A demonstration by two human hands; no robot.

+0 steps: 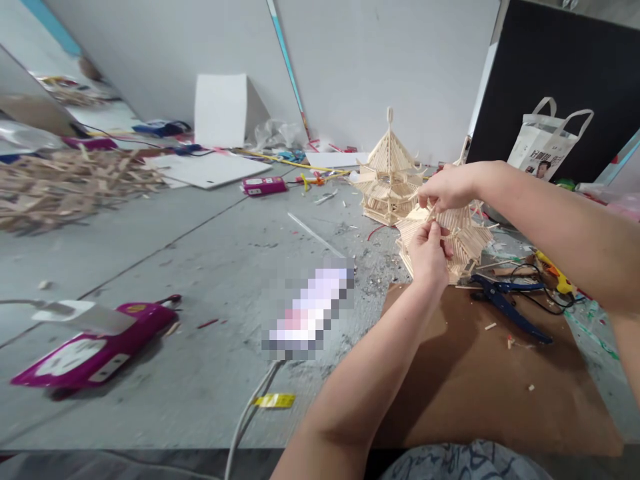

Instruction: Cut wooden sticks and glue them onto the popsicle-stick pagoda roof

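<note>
A pagoda model built of thin wooden sticks [467, 247] stands at the right, at the far edge of a brown board. My left hand [430, 252] is closed at its near side, thumb and fingertips pinched against the slatted roof. From the right, my right hand [453, 185] reaches over the upper tiers with its fingers bent down and closed; what lies between them is too small to make out. Both hands hide the model's middle and top. Just behind it to the left stands a second stick pagoda [390, 175] with a pointed roof and a looped tip.
Blue cutting pliers [513, 308] lie on the brown board [480, 393], near a yellow-handled tool [557, 272]. A blurred-out phone [310, 307] is on a cable at centre. Purple power strips [110, 343], a wood-strip pile [65, 187] and a white bag [545, 143] surround this.
</note>
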